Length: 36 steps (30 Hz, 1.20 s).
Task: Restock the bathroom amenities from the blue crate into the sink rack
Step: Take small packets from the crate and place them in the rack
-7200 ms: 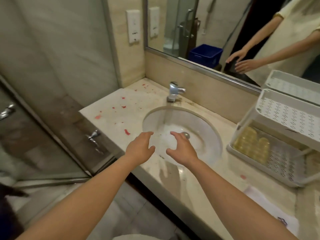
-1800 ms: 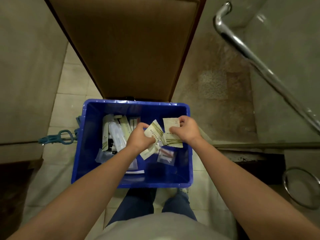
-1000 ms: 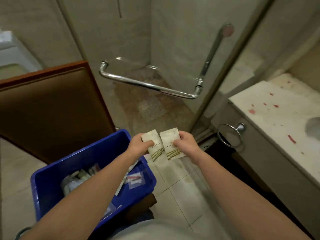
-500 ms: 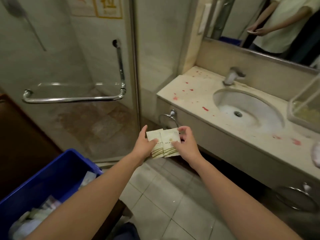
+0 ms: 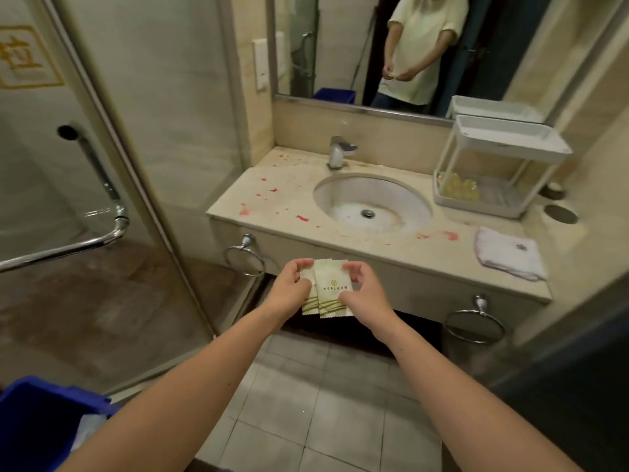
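Note:
Both hands hold a small stack of pale amenity sachets point(image 5: 329, 290) with green stripes, in front of the vanity's front edge. My left hand point(image 5: 290, 287) pinches the stack's left side; my right hand point(image 5: 363, 290) pinches its right side. The white two-tier sink rack point(image 5: 500, 165) stands on the counter at the far right, with yellowish items on its lower shelf. A corner of the blue crate point(image 5: 41, 424) shows at the bottom left, with white packets inside.
The sink basin point(image 5: 372, 202) and tap point(image 5: 338, 153) sit mid-counter, which carries red spots. A folded white towel point(image 5: 509, 252) lies right of the basin. Two towel rings point(image 5: 244, 258) hang below. A glass shower door point(image 5: 112, 165) stands left. The mirror reflects a person.
I have turned from the crate toward the vanity. The sachets, held side by side before, are now overlapped into one stack between both hands, and the rack has come into view.

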{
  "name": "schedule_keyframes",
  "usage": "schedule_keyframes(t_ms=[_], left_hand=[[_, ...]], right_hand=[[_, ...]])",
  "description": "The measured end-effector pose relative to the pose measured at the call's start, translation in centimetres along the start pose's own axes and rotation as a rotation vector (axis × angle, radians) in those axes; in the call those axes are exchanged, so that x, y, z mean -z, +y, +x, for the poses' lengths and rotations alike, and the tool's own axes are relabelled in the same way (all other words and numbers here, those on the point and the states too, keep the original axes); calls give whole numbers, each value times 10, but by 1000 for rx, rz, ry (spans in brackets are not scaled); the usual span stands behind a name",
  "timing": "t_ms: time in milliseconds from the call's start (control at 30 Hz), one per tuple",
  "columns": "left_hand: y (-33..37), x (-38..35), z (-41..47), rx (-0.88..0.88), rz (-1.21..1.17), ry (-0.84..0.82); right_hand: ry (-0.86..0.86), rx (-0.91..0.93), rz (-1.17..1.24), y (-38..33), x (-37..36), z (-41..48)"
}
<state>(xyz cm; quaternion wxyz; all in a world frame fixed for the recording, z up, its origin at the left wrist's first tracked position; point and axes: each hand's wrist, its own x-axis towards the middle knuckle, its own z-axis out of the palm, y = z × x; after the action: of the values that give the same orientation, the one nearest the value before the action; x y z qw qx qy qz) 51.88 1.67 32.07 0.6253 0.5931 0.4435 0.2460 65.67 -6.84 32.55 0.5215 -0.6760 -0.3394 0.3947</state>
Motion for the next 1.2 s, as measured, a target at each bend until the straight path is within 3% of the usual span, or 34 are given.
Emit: schedule_keyframes(t_ms=[267, 500, 733, 967, 1200], left_hand=[[27, -71, 34, -89, 161, -347], [38, -139, 73, -224, 249, -399], [57, -197, 137, -338, 402, -547], [93, -249, 219, -402, 509, -607], [101, -291, 271, -340, 509, -630]], right_hand=[[187, -10, 33, 9, 81, 0], [411, -21, 33, 20, 144, 14], [531, -35, -4, 20, 204, 64], [497, -56, -3, 12, 260, 132], [479, -89, 67, 18, 298, 175]])
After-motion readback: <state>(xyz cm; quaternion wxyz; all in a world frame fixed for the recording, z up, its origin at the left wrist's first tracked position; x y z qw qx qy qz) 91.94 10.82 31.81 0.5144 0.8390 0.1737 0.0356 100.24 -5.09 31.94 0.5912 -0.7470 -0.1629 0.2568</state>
